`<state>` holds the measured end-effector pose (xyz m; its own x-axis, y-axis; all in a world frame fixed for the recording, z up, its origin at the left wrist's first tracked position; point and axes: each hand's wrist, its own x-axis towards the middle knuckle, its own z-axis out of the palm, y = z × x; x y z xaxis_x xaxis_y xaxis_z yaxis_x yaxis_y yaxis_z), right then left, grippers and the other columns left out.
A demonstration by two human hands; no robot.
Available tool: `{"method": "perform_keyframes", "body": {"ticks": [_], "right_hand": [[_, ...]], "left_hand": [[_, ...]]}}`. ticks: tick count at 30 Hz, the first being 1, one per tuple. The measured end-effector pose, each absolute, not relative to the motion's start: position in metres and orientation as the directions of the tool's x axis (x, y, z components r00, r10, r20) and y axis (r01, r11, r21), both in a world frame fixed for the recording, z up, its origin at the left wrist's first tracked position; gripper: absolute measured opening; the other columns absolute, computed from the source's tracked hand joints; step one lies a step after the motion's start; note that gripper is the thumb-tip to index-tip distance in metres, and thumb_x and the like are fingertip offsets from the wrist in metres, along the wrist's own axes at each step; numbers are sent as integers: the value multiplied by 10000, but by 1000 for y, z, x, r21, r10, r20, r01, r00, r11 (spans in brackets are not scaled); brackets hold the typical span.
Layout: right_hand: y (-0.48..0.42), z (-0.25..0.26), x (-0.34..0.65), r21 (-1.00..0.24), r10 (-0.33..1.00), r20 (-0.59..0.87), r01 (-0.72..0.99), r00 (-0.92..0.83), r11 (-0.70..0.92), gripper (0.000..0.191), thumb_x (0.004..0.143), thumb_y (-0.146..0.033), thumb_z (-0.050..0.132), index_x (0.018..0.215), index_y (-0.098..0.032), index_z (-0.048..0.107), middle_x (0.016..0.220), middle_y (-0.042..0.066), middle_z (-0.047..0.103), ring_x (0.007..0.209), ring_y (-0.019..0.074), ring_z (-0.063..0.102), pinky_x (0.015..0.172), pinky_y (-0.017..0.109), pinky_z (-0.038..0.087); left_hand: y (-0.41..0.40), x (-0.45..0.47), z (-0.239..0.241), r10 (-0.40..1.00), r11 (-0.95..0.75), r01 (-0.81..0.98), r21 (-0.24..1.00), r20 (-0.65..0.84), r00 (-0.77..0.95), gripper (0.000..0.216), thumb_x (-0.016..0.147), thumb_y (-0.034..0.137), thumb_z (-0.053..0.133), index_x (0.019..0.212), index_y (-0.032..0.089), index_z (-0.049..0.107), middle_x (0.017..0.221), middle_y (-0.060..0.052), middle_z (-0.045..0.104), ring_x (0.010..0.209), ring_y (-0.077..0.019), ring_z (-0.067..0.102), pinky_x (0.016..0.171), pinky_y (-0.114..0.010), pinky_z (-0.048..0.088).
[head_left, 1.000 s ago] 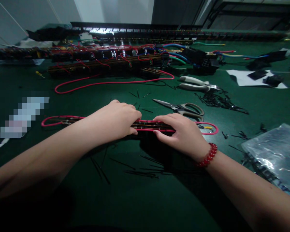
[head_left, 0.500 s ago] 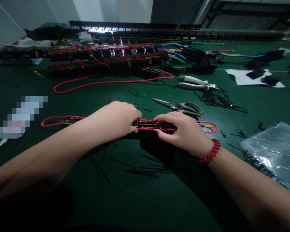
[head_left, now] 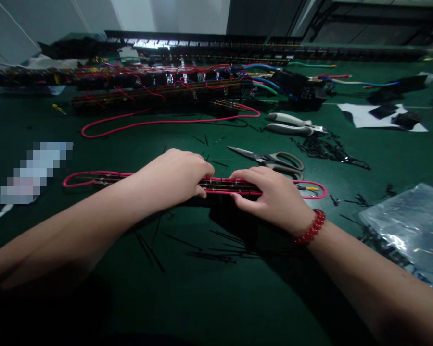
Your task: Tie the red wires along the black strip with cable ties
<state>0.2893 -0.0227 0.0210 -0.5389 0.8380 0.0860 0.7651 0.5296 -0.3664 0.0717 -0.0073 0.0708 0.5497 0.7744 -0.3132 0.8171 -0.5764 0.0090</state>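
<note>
A long narrow wired strip [head_left: 222,185] with thin brown rods and small shiny joints lies across the table before me. A red cable [head_left: 69,181] runs along both its edges and bends round in a loop at each end. Left of the strip's middle, my left hand [head_left: 178,177] grips it between thumb and fingers. My right hand [head_left: 276,194], with a red bead bracelet at the wrist, pinches it a short way to the right. A yellow-tipped lead [head_left: 311,189] shows inside the right loop. My palms and fingers hide parts of the strip.
Scissors [head_left: 274,159] and pliers [head_left: 292,126] lie beyond my right hand, near a heap of black cuttings [head_left: 321,150]. Black cable ties [head_left: 216,254] are scattered nearer me. A clear plastic bag [head_left: 411,230] lies right, a blurred-out device [head_left: 34,173] left. More wired strips [head_left: 155,93] stretch behind.
</note>
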Motion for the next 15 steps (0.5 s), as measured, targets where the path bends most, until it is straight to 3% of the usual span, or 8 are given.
{"method": "perform_keyframes", "body": {"ticks": [6, 15], "right_hand": [[-23, 21, 289, -352, 838, 82, 771, -539, 531, 330, 826, -391, 585, 1096, -223, 677, 1012, 80, 716, 912, 253, 626, 753, 356, 471], [-22, 19, 290, -346, 831, 96, 765, -547, 543, 334, 835, -395, 589, 1110, -221, 666, 1014, 79, 715, 908, 253, 624, 742, 356, 465]], "left_hand": [[-7, 72, 72, 768, -581, 814, 11, -322, 553, 272, 838, 427, 625, 1041, 254, 681, 999, -50, 688, 863, -228, 647, 712, -302, 437], [-12, 72, 74, 775, -590, 807, 12, -271, 571, 267, 865, 425, 603, 1048, 247, 679, 1013, -44, 692, 944, -219, 638, 898, -356, 422]]}}
